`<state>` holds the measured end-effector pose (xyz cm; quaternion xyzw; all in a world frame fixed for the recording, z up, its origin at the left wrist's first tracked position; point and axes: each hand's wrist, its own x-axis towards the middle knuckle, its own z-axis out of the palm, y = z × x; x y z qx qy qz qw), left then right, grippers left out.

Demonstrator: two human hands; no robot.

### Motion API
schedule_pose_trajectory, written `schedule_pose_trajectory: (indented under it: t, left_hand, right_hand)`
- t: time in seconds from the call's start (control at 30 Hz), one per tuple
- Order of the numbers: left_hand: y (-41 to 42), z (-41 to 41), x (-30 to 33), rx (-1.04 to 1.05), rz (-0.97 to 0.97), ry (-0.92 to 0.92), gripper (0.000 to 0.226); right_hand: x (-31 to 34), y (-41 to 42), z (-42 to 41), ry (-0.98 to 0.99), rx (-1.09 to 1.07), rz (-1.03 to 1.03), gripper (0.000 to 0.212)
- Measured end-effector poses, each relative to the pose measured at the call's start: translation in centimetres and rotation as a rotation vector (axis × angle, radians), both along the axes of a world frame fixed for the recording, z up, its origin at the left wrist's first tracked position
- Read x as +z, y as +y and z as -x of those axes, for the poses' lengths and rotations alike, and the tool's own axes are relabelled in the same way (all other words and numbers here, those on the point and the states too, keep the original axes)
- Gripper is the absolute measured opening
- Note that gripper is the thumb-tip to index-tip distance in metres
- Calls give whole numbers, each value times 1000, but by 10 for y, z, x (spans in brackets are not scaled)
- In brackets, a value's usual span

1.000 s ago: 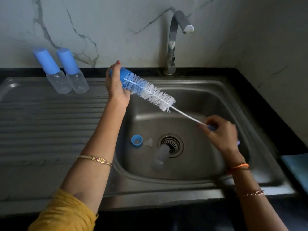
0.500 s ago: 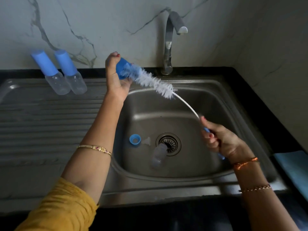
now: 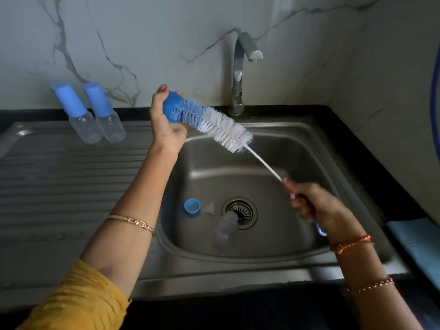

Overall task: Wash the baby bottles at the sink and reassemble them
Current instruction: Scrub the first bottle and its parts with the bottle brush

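One head-worn view looks forward and down from close above the sink [image 3: 281, 256], facing the tap [image 3: 238, 75] behind it.

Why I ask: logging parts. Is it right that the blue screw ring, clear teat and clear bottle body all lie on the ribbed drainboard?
No. The head view shows the blue screw ring, clear teat and clear bottle body lying in the steel sink basin.
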<state>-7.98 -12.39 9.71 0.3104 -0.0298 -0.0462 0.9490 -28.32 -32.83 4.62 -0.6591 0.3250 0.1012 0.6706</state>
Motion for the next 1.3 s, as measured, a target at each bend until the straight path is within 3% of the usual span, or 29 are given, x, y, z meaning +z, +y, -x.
schedule_pose_trajectory:
  t: [0.1,0.17,0.23,0.33,0.4,0.47,0.53,0.63,0.67,0.7,0.77,0.83,0.87,0.97,1.07,1.17,1.23,1.3]
  left_hand:
    - [-2,2,9,-10,38,-51,11]
    - [-3,0,13,66,-11,-12,19]
    - [0,-6,11,157,-108,47,19]
    - [3,-9,9,152,-301,189,11]
    - [2,-7,9,112,-339,279,11]
    - [-2,-5,8,135,-318,275,13]
    - [-6,-1,9,144,-274,187,19]
    - [-8,4,12,14,-51,-51,25]
    - [-8,4,14,-23,4,-104,23]
    - [-7,4,16,-47,23,-134,22]
    - [-6,1,15,-58,8,-128,20]
    - [-4,0,8,-53,-55,-61,20]
    - [-4,0,2,-52,-103,-14,21]
    - [-7,0,-12,-46,-282,191,14]
    - [-9,2,-20,64,-409,305,12]
    - [-10,3,-28,146,-488,243,17]
    - [-10,5,-31,114,-495,193,21]
    - [-8,7,-32,66,-488,117,23]
  right_hand:
    - [-17,13,4,29,106,-78,44]
    - [-21,23,7,-105,107,64,35]
    - [-18,24,9,-296,99,379,19]
    - [-9,16,10,-407,-84,1264,5]
    - [-4,21,12,-523,-220,1440,2]
    - [-3,26,13,-518,-308,1379,7]
    - [-4,29,12,-351,-311,1140,17]
    - [1,25,15,-177,-161,209,39]
    - [2,25,18,-110,-107,-6,42]
    - [-1,25,21,-74,-60,-90,43]
    - [0,26,24,-67,1,1,37]
    - [1,26,25,-182,-14,232,25]
    - [2,26,25,-256,-35,432,21]
    - [3,25,26,-414,-224,1310,13]
    - [3,32,26,-737,-337,1647,13]
    - [-1,39,25,-716,-425,1576,16]
    - [2,40,21,-457,-478,1220,16]
    - [5,31,15,-315,-387,700,24]
